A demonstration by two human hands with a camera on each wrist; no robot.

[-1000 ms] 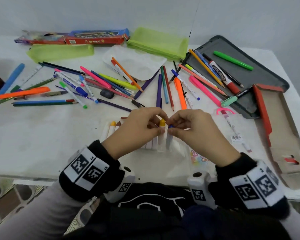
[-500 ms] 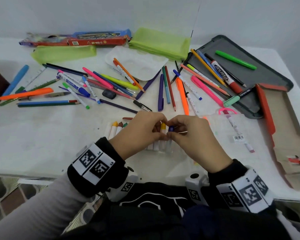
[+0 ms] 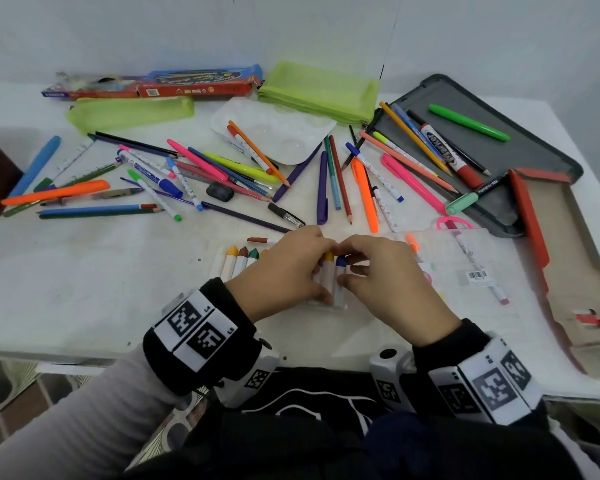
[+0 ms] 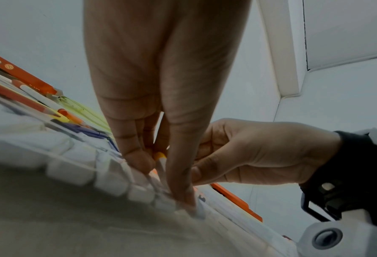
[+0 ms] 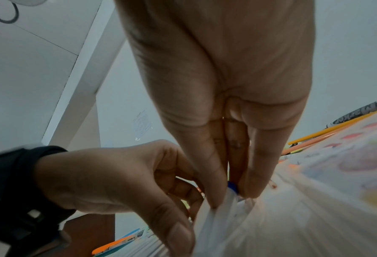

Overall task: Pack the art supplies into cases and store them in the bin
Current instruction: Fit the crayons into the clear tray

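A: The left hand [image 3: 284, 271] pinches the yellow-tipped crayon [image 3: 328, 268], fingers curled around its white barrel.

B: And the right hand [image 3: 385, 275] clamps the blue-tipped crayon [image 3: 340, 271] just beside it, both in the clear plastic case [image 3: 440, 268] at the table's [image 3: 84, 289] near edge.

A: More crayons [image 3: 238, 261] line up to the left; pens and pencils [image 3: 333, 171] lie scattered beyond.
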